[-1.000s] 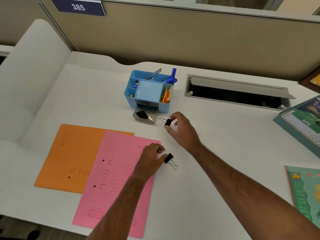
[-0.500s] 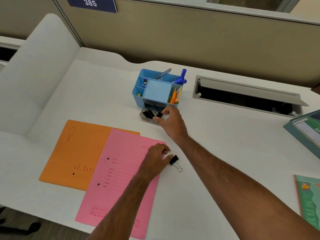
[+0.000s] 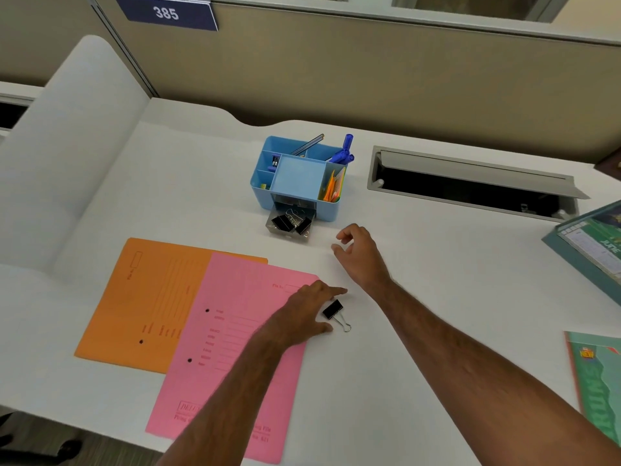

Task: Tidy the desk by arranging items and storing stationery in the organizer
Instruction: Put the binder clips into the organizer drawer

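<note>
Desk [image 3: 437,297] state: 1 blue organizer [image 3: 295,178] far-centre, its small clear drawer [image 3: 289,223] pulled out toward the near side, holding black binder clips [image 3: 290,222], at least 2, exact count unclear. Organizer compartments: 1 pencil [image 3: 309,144] leaning in the far section, a bunch of blue pens [image 3: 344,153] at the far right corner (count unclear), orange paper slips [image 3: 332,188] in the right slot. 1 loose binder clip [image 3: 334,312] lies on the desk near-centre, just off the right edge of the pink folder [image 3: 228,348]. 2 folders total: pink one overlaps the right part of the orange folder [image 3: 141,297], both flat on the left-near side. Left hand [image 3: 309,311] rests palm-down on the pink folder's far right corner, fingers straight and close together, fingertips just beside the loose clip; contact with it not clear. Right hand [image 3: 359,253] hovers near-right of the drawer, holding nothing, fingers loosely curled with thumb and forefinger apart. Right side: 1 open cable hatch [image 3: 470,183] in the desk, 1 green calendar [image 3: 591,243] at the far right edge, 1 green booklet [image 3: 598,381] near right. 1 sign reading 385 [image 3: 166,12] on the partition.
</note>
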`<state>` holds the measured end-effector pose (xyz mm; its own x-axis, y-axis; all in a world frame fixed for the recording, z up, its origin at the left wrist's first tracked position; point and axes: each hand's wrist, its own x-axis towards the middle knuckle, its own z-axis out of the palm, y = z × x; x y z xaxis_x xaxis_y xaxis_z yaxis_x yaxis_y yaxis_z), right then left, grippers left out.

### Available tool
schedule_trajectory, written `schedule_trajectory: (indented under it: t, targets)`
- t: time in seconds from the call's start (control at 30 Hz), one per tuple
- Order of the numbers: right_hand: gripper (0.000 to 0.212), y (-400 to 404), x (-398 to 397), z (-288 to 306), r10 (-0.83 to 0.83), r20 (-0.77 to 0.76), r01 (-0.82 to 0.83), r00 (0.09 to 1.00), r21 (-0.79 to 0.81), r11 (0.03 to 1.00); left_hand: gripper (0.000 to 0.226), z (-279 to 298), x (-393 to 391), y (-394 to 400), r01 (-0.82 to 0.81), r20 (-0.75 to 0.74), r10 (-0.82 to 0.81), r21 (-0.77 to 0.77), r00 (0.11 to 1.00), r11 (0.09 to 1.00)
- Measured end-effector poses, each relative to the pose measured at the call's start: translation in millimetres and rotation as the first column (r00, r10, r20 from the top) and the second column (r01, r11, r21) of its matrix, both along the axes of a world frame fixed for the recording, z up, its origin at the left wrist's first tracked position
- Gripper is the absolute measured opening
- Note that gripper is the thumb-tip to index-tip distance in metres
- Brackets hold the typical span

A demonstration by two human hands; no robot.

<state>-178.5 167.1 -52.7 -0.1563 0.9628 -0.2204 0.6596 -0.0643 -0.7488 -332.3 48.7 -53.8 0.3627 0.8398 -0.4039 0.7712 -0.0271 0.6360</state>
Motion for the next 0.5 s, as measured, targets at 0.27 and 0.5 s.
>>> schedule_trajectory:
  t: [0.27,0.5]
  targets:
    - [0.02,-10,35,-15,0.043,0.091,-0.046,0.995,0.033,0.998,0.041,6,4,7,0.03,0.042,-0.032,0.05,0.999,0.998]
    - [0.028,-20,57,-20,0.106,0.271,-0.151,0.957,0.153,0.977,0.042,5,0,3,-0.042,0.082,0.036,0.081,0.996,0.996]
